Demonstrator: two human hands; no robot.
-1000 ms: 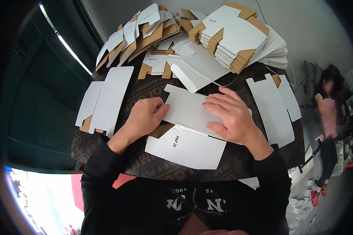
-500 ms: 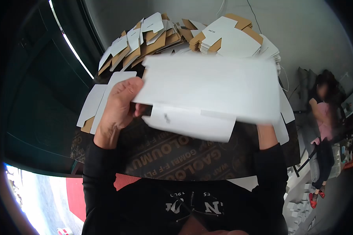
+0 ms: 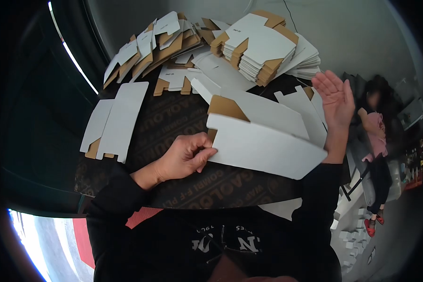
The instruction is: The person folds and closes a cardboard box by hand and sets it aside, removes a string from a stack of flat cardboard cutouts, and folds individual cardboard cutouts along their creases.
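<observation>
A white folded cardboard piece (image 3: pixel 263 148) with brown inner flaps is tilted over the front of the dark table. My left hand (image 3: pixel 187 157) pinches its left end between thumb and fingers. My right hand (image 3: pixel 334 101) is raised beyond the piece's right end, palm showing and fingers stretched out, with nothing in it. Below that hand, another flat white piece (image 3: pixel 303 110) lies on the right of the table, partly covered by the held one.
Flat white pieces (image 3: pixel 124 117) lie at the table's left. Behind are a fanned heap of cardboard (image 3: pixel 167 40) and a tall stack (image 3: pixel 263 44). The dark table (image 3: pixel 169 117) has a rounded front edge. A person (image 3: pixel 376 136) is at the right.
The cardboard piece was lifted off the table, turned over and lowered, its printed panel now out of sight. My right hand has come off it and moved up to the right.
</observation>
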